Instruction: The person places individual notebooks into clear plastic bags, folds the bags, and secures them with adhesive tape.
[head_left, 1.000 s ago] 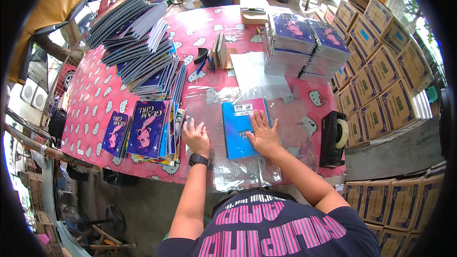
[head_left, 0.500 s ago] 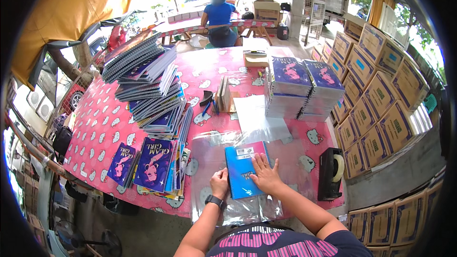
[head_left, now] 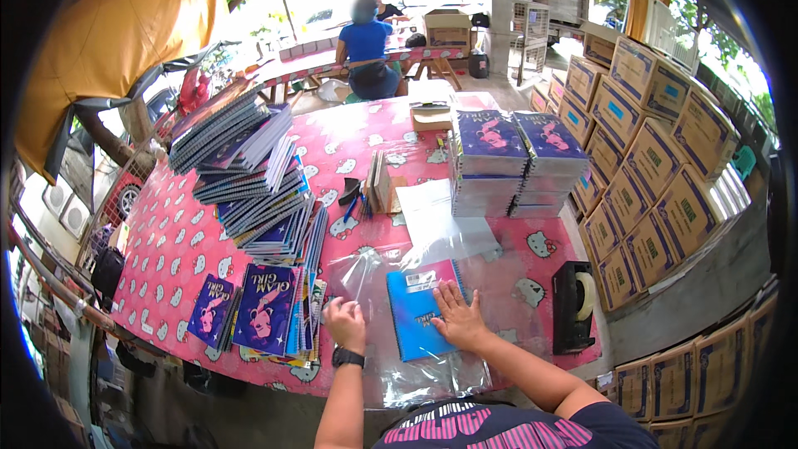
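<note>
A blue spiral notebook (head_left: 407, 324) with a pink upper corner and a white label lies on a sheet of clear plastic film (head_left: 499, 366). My right hand (head_left: 460, 316) rests flat on the notebook's right side, fingers spread. To the left of the notebook, my left hand (head_left: 345, 323) is closed at the film's left edge, its fingers curled on the film. The film rises in creases just beyond that hand. What lies inside the left fingers is partly hidden.
Piles of spiral notebooks (head_left: 258, 191) stand on the left, and two wrapped stacks (head_left: 490, 158) at the back right. A black tape dispenser (head_left: 573, 308) sits by the right edge. Pens (head_left: 353, 208) lie mid-table. Cartons (head_left: 648, 199) line the right side; people sit at a farther table.
My left hand has moved left, away from the notebook's spiral edge to the film's edge, and the film there has lifted. My right hand stays on the notebook.
</note>
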`<state>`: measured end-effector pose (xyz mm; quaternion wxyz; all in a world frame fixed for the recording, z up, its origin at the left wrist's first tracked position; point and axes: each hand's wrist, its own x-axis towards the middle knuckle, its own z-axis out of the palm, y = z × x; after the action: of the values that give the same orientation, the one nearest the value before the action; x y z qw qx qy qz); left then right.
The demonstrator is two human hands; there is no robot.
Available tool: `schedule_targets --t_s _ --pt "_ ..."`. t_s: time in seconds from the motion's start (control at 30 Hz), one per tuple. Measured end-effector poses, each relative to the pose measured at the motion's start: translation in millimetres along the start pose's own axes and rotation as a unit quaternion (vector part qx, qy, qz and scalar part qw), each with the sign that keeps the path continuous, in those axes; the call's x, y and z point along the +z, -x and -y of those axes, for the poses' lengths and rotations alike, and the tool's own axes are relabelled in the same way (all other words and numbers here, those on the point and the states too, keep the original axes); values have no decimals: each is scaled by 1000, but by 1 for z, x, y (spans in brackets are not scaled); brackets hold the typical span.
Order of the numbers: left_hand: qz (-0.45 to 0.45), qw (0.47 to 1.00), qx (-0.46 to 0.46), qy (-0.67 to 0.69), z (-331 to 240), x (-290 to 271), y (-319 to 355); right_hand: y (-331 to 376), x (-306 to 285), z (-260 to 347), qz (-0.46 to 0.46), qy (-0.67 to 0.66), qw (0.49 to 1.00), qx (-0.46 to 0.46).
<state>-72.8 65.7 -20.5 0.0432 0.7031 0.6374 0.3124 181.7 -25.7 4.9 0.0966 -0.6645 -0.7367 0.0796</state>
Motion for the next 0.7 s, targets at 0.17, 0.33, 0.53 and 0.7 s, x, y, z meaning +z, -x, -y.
schedule_targets --t_s 0.17,0.33,0.53,0.7 --pt "336 786 -387 346 74 -37 -3 1 -5 13 -55 17 998 1" --pt "267 731 -257 573 15 -76 -7 -13 -21 29 -201 -162 962 -92" --pt "254 766 -198 557 -95 -30 17 -34 -36 33 -104 -390 913 57" --pt "249 764 -211 557 -92 -38 14 -45 -29 10 -23 -489 862 131"
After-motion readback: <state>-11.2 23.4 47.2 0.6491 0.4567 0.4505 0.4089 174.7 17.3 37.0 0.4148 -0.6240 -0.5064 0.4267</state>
